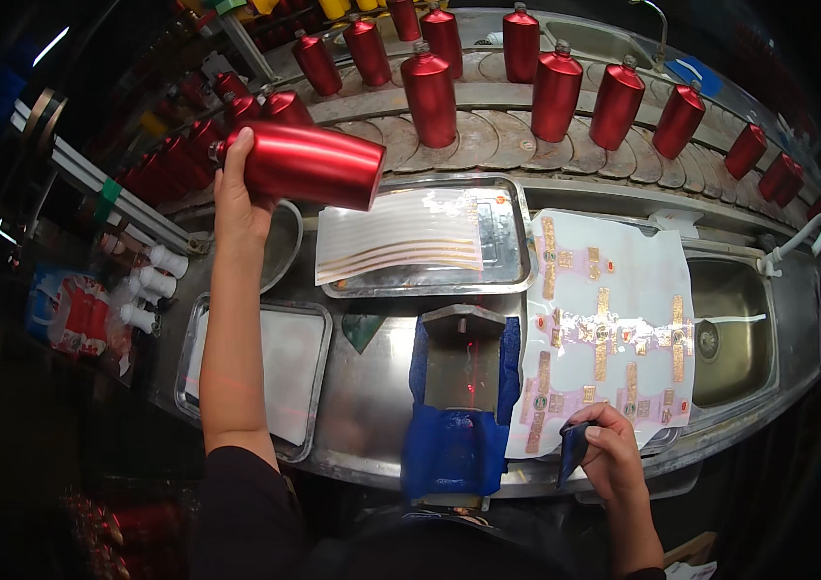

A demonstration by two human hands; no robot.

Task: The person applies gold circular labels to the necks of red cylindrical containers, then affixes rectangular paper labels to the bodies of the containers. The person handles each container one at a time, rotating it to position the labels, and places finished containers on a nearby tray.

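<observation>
My left hand [240, 177] grips a metallic red bottle [309, 165] near its neck, holding it sideways in the air above the back left of the steel counter. Between the thumb and fingers of my right hand [609, 449] is a dark, flat scraper-like piece [574, 449]. That hand hovers over the lower edge of a printed decal sheet [609, 268] with gold and pink designs. In front of me stands a metal cradle [462, 373], with blue cloth [454, 449] draped over its front and sides. A red light line falls on the cradle.
Several red bottles [430, 98] stand on a curved slat conveyor [490, 138] behind the counter. A steel tray [515, 272] carries a sheet with gold stripes [403, 239]. Another tray [327, 348] holds white paper [283, 377]. At right is a sink [736, 362]; a green triangular piece [362, 330] lies left of the cradle.
</observation>
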